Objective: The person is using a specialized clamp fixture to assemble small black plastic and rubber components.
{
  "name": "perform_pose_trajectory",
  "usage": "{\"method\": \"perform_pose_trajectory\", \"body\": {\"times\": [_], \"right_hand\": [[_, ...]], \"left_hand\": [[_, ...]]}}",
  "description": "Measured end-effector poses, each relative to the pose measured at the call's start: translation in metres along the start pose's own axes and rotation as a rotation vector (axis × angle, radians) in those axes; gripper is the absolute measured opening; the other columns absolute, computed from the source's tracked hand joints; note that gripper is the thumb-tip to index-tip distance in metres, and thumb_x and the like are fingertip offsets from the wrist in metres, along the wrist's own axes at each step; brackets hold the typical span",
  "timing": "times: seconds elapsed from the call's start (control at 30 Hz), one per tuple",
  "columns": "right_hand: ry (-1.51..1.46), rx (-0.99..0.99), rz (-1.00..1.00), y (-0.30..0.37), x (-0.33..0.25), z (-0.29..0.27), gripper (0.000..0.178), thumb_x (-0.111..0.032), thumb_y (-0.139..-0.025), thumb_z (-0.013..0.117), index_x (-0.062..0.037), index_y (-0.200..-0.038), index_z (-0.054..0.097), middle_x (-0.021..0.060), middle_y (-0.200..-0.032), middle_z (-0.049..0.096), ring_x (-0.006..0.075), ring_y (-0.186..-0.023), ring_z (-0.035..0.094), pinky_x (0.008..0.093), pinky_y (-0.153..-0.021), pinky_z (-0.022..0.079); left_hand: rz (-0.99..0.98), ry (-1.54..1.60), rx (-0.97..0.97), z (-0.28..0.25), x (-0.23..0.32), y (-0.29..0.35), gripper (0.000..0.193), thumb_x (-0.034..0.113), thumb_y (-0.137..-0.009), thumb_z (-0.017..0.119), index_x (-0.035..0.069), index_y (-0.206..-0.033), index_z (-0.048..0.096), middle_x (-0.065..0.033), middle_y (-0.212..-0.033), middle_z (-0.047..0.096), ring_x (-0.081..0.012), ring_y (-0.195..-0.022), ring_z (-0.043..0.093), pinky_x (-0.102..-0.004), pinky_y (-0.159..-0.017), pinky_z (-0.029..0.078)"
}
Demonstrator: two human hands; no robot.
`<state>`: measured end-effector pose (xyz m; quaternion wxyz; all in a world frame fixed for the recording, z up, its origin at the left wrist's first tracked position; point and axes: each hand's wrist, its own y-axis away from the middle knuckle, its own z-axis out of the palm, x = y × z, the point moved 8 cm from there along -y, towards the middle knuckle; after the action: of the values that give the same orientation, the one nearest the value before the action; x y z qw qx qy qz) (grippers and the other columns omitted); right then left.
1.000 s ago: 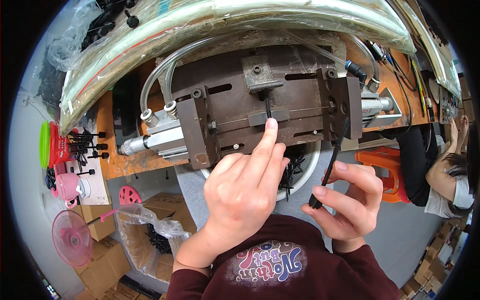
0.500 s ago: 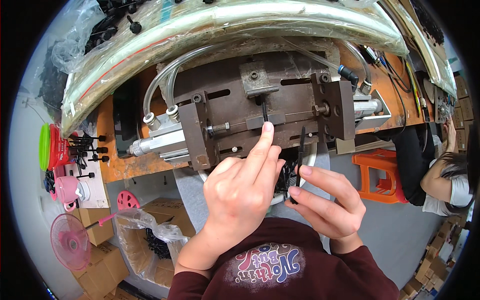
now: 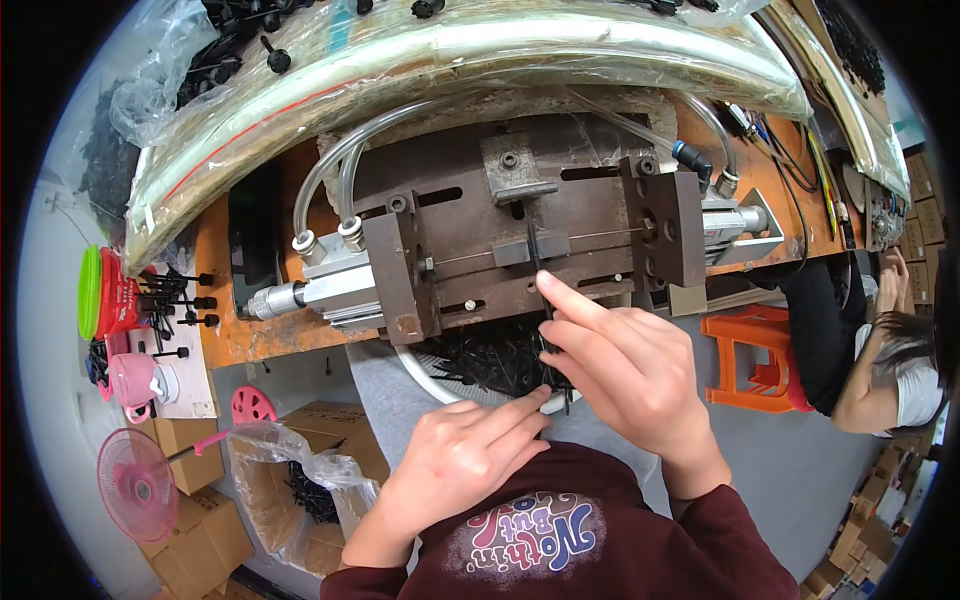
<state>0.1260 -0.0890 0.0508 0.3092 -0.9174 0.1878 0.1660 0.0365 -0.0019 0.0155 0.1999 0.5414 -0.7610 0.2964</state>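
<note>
My right hand point(image 3: 640, 370) points its index fingertip at the lower end of a thin black rod point(image 3: 534, 238), which lies upright in the middle block of a brown metal clamping fixture point(image 3: 470, 220). Its other fingers are curled around a slim black brush wand point(image 3: 547, 345), partly hidden by the hand. Lower and to the left, my left hand point(image 3: 465, 455) has its fingers stretched out, tips near the wand's lower part. Beneath both hands is a white-rimmed basket point(image 3: 425, 380) heaped with black wands point(image 3: 485, 355).
Air cylinders point(image 3: 340, 290) with clear hoses point(image 3: 325, 170) flank the fixture on a wooden bench point(image 3: 225, 335). A plastic-wrapped roll point(image 3: 450, 50) lies behind. At left are a pink fan point(image 3: 140, 485) and a lined carton point(image 3: 270, 500); at right, an orange stool point(image 3: 750, 355) and another person point(image 3: 880, 370).
My left hand has left the rod in the fixture and dropped down toward the basket. My right hand has moved up and left to that rod. The fixture's side bolts have drawn outward.
</note>
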Motion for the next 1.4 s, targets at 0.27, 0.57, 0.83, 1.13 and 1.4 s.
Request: {"method": "perform_pose_trajectory", "body": {"times": [0.27, 0.57, 0.83, 1.13, 1.4], "right_hand": [[0.23, -0.121, 0.002, -0.02, -0.007, 0.006, 0.019, -0.007, -0.071, 0.067, -0.0027, -0.089, 0.061, 0.0159, -0.123, 0.064, 0.0105, -0.05, 0.053, 0.0245, -0.051, 0.044], [0.24, -0.211, -0.018, -0.024, -0.011, 0.001, 0.023, -0.012, -0.072, 0.069, -0.0044, -0.092, 0.062, 0.0152, -0.118, 0.066, 0.0143, -0.055, 0.06, 0.0265, -0.053, 0.049], [0.417, 0.195, -0.109, -0.109, 0.025, -0.103, 0.026, -0.008, -0.075, 0.075, -0.0085, -0.1, 0.069, 0.004, -0.093, 0.068, 0.0213, -0.068, 0.062, 0.0296, -0.06, 0.05], [0.812, -0.225, -0.019, -0.2, 0.148, -0.087, 0.039, -0.002, -0.07, 0.069, -0.0086, -0.109, 0.065, 0.0099, -0.103, 0.061, 0.0284, -0.106, 0.06, 0.0399, -0.09, 0.05], [0.593, -0.309, -0.001, -0.196, 0.119, -0.069, 0.035, 0.006, -0.07, 0.064, -0.0014, -0.105, 0.063, 0.0135, -0.106, 0.064, 0.0328, -0.104, 0.061, 0.0409, -0.091, 0.05]], "left_hand": [[-0.038, 0.014, -0.005, 0.009, -0.006, 0.0, 0.037, 0.03, -0.076, 0.076, 0.006, -0.102, 0.068, -0.0087, -0.107, 0.069, -0.0199, -0.07, 0.067, -0.0294, -0.061, 0.053], [0.026, -0.012, 0.038, 0.014, -0.009, 0.001, 0.034, 0.029, -0.076, 0.076, 0.007, -0.101, 0.07, -0.0073, -0.102, 0.071, -0.019, -0.067, 0.067, -0.0287, -0.059, 0.052], [0.019, -0.052, 0.151, 0.005, -0.008, 0.01, 0.037, 0.024, -0.073, 0.08, 0.008, -0.106, 0.071, -0.0064, -0.109, 0.07, -0.016, -0.064, 0.066, -0.0258, -0.057, 0.051], [0.077, -0.017, 0.163, 0.012, 0.009, 0.016, 0.044, 0.02, -0.072, 0.081, 0.008, -0.113, 0.07, -0.0063, -0.11, 0.071, -0.0139, -0.062, 0.065, -0.0239, -0.055, 0.051], [0.057, 0.001, 0.176, 0.016, 0.002, 0.026, 0.044, 0.021, -0.073, 0.08, 0.008, -0.113, 0.069, -0.0051, -0.106, 0.072, -0.0147, -0.065, 0.066, -0.0248, -0.057, 0.052]]}}
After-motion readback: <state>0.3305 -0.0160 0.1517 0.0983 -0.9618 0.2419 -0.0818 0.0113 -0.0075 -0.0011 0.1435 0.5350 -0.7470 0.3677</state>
